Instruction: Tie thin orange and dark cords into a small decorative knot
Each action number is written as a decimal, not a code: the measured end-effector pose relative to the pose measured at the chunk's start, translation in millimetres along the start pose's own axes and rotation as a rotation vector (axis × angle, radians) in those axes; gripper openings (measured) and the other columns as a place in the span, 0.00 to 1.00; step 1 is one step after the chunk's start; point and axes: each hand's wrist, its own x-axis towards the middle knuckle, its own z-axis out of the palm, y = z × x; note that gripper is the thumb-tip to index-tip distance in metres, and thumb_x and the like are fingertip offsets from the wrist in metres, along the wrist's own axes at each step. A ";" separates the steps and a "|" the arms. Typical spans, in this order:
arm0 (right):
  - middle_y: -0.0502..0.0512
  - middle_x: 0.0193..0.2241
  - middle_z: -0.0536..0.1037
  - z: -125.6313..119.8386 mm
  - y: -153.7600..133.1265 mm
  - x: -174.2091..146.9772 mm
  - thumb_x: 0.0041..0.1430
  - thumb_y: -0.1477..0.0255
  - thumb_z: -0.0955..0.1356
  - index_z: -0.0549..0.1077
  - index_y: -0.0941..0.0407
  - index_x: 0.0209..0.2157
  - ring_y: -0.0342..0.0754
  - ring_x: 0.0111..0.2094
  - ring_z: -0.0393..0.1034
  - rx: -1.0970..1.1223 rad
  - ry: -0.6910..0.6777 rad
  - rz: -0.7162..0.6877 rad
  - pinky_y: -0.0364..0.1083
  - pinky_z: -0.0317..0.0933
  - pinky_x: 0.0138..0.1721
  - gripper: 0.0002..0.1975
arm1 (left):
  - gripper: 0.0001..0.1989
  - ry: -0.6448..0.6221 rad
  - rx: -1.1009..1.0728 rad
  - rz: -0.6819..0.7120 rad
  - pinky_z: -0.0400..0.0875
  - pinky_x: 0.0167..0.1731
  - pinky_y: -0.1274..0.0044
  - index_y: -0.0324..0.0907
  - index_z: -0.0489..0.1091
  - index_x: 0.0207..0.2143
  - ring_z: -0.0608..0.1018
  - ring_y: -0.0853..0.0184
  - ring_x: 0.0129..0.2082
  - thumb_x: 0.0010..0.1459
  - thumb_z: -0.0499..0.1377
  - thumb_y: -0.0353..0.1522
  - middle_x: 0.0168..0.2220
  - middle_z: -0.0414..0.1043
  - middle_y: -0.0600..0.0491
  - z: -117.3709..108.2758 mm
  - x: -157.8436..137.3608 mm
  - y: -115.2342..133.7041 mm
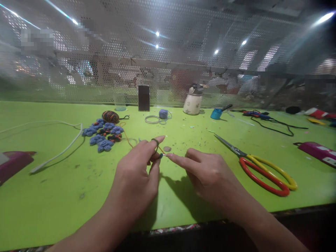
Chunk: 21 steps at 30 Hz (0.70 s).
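My left hand [140,168] is closed in a pinch on a small dark piece of yarn work [161,155], with a dark strand looped round its raised index finger. A thin orange strand [127,135] runs from that hand back toward a multicoloured ball of yarn [110,117]. My right hand [206,171] is closed on a slim crochet hook [165,154], its index finger stretched along it; the handle is hidden in the palm. The hook's metal tip meets the yarn at the left fingertips. Blue and dark-orange crocheted flowers [105,145] lie left of my hands.
Large scissors [262,171] with red and yellow handles lie at right. Behind stand a phone [144,98], a bottle [193,101], a blue pot [216,113] and a blue yarn ball [163,113]. A white cable [60,154] crosses the left side of the green table [78,210].
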 end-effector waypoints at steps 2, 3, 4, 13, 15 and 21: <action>0.53 0.23 0.67 -0.1 -0.5 0.0 0.60 0.83 0.59 0.75 0.57 0.51 0.43 0.22 0.56 0.012 0.009 0.000 0.45 0.42 0.25 0.22 | 0.19 0.018 0.012 0.041 0.71 0.39 0.73 0.36 0.69 0.51 0.77 0.63 0.38 0.56 0.54 0.21 0.37 0.75 0.46 1.4 -1.0 -0.4; 0.53 0.23 0.67 -0.3 -0.6 0.1 0.60 0.83 0.59 0.75 0.57 0.51 0.43 0.22 0.57 0.021 0.014 -0.003 0.45 0.42 0.25 0.22 | 0.19 0.031 0.022 0.065 0.71 0.40 0.73 0.35 0.68 0.51 0.77 0.63 0.38 0.57 0.54 0.21 0.36 0.75 0.47 2.1 -1.6 -0.5; 0.53 0.23 0.67 -0.6 -0.5 0.1 0.60 0.83 0.59 0.75 0.58 0.51 0.43 0.22 0.57 0.029 0.020 -0.005 0.45 0.43 0.25 0.22 | 0.19 0.046 0.035 0.085 0.71 0.40 0.74 0.35 0.68 0.52 0.76 0.64 0.38 0.57 0.55 0.21 0.36 0.75 0.47 2.7 -2.2 -0.5; 0.52 0.23 0.67 -1.2 -1.9 1.4 0.59 0.83 0.60 0.75 0.58 0.50 0.43 0.23 0.60 0.155 0.074 0.035 0.43 0.49 0.25 0.21 | 0.24 0.139 0.157 0.219 0.70 0.38 0.74 0.39 0.65 0.56 0.74 0.65 0.34 0.56 0.54 0.19 0.35 0.73 0.50 5.2 -7.5 -0.9; 0.51 0.22 0.68 -1.2 -2.7 1.9 0.59 0.83 0.61 0.76 0.58 0.49 0.42 0.22 0.60 0.214 0.100 0.054 0.42 0.50 0.24 0.20 | 0.26 0.158 0.176 0.243 0.70 0.39 0.73 0.40 0.64 0.57 0.74 0.65 0.35 0.56 0.54 0.18 0.36 0.74 0.49 5.5 -9.3 -1.0; 0.51 0.23 0.74 -3.2 -9.1 6.2 0.57 0.84 0.62 0.78 0.58 0.45 0.40 0.23 0.64 0.486 0.144 0.171 0.40 0.57 0.25 0.19 | 0.30 0.195 0.180 0.235 0.70 0.39 0.71 0.44 0.62 0.59 0.75 0.64 0.35 0.55 0.56 0.19 0.37 0.75 0.51 6.6 -11.8 -1.4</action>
